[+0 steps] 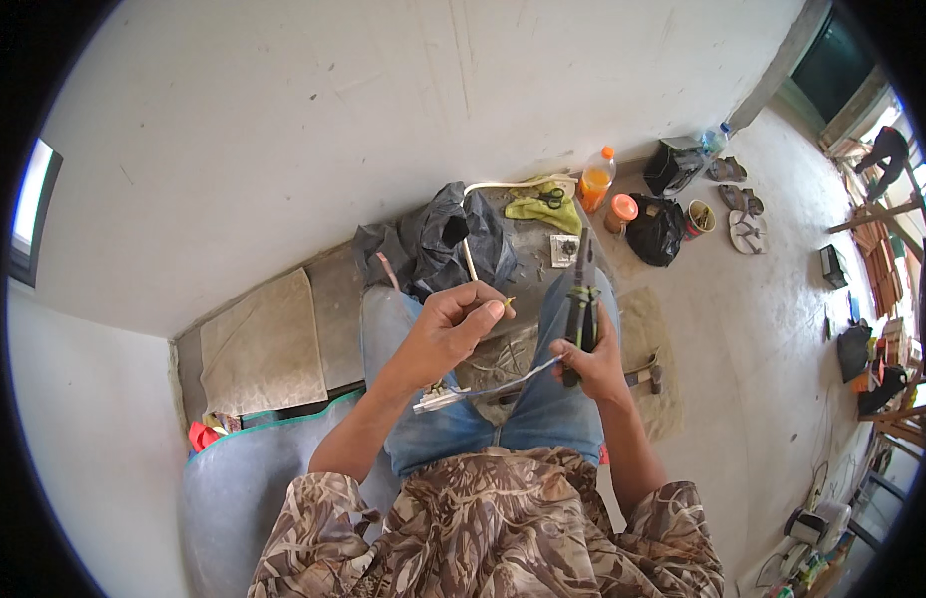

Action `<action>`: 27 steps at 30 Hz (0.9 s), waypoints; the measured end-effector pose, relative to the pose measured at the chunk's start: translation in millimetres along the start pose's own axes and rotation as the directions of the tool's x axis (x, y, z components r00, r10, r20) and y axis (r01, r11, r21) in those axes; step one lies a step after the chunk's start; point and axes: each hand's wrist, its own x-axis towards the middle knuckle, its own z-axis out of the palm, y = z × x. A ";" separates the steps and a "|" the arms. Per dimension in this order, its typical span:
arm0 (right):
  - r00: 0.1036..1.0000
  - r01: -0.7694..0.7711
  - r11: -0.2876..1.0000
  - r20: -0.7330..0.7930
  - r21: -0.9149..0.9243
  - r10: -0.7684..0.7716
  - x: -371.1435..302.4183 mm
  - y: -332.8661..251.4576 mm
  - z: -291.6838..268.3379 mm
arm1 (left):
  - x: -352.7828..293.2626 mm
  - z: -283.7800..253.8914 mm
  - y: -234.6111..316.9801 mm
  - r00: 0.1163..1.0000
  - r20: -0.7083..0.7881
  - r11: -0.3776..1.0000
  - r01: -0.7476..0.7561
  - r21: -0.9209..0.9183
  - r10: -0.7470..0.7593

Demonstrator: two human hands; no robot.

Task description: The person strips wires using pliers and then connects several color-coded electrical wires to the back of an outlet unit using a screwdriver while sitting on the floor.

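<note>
My left hand [451, 327] is closed in a pinch above my left knee, with a small yellow-tipped piece [511, 301] at the fingertips. Whether that piece is a wire end I cannot tell. Over my right thigh, my right hand [598, 361] grips dark pliers [583, 317] with green on the handles, jaws pointing away from me. A thin grey wire [513, 381] passes by the right thumb and runs left to a white electrical fitting [440, 400] near my lap. Its far side is partly hidden by my left wrist.
Ahead lie a black plastic bag [463, 234], a green cloth [542, 207] with scissors [551, 198], and a white wall socket [563, 250]. An orange drink bottle [595, 181], an orange-lidded jar [620, 212] and sandals [749, 232] stand farther right. A hammer [650, 378] lies beside my right forearm.
</note>
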 end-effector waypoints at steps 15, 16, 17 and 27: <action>0.978 0.186 0.857 0.006 -0.481 -0.209 -0.7 21.0 -33.1 | 4.6 -1.8 10.4 0.963 0.157 0.896 0.263 -0.359 -0.219; 0.975 0.211 0.834 0.051 -0.509 -0.216 1.0 17.4 -33.2 | 4.4 -1.2 11.4 0.962 0.156 0.892 0.267 -0.365 -0.224; 0.970 0.238 0.811 0.096 -0.535 -0.221 3.4 14.3 -33.5 | 4.5 -3.1 11.9 0.957 0.188 0.879 0.279 -0.388 -0.221; 0.750 0.660 0.646 0.394 -0.384 -0.531 37.3 -5.5 -12.5 | 3.3 -2.4 34.0 0.851 0.488 0.673 0.478 -0.564 -0.195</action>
